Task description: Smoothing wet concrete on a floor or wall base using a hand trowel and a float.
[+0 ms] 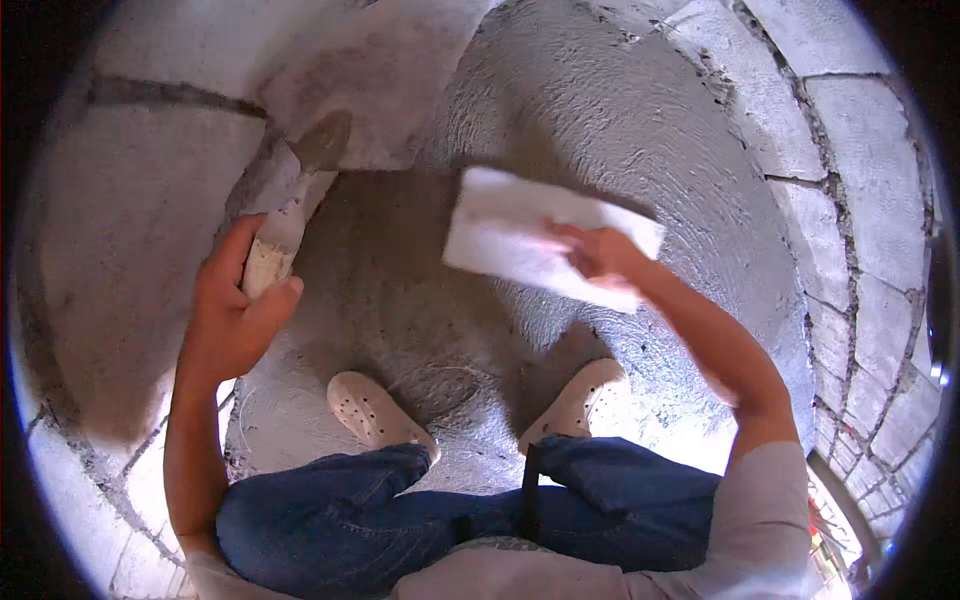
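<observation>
My left hand (228,310) is wrapped round a narrow, pale, mortar-crusted hand tool (285,228) that looks like a trowel. It points up and away from me, and its far end blends into a darker patch on the slab. On the right, my right hand (598,256) is closed on a white rectangular float (500,225), slightly blurred, tilted a little and held over the wet grey cement (590,110). A handle under those fingers cannot be made out. Curved smoothing strokes mark the cement beyond the float.
Pale crocs (375,408) are on my feet, planted on the cement close to my bent knees. Large paving slabs (140,230) border the cement on the left. Smaller pavers (850,150) with dark joints curve along the right side.
</observation>
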`<state>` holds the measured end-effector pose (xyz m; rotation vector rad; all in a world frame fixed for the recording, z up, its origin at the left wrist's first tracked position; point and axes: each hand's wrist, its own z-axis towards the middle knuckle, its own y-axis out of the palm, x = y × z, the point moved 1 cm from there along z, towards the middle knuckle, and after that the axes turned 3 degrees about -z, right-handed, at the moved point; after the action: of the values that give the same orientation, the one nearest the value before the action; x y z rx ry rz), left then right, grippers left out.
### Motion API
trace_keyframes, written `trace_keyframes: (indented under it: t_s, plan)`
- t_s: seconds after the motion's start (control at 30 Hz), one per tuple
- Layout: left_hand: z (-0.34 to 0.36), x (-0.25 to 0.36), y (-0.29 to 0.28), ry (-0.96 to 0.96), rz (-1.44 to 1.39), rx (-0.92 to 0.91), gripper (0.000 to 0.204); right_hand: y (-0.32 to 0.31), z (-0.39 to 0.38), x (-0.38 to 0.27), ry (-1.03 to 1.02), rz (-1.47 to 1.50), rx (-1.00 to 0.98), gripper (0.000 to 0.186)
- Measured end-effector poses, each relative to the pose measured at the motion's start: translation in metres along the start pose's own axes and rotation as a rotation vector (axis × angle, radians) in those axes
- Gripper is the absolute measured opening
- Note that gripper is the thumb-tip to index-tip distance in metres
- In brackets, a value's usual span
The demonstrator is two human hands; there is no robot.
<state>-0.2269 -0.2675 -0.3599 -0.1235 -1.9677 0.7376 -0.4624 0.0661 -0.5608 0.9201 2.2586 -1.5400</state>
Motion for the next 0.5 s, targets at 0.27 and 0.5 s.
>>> trace_keyframes:
  t_s: [0.27,0.5]
  plan:
    - [0.003,0.02,0.015,0.002,0.056,-0.076,0.041,-0.03,0.073,0.044,0.102,0.068,0.322,0.034]
    - [-0.018,0.006,-0.001,0.126,0.24,-0.006,0.045,0.02,0.017,-0.032,-0.097,0.004,-0.207,0.053]
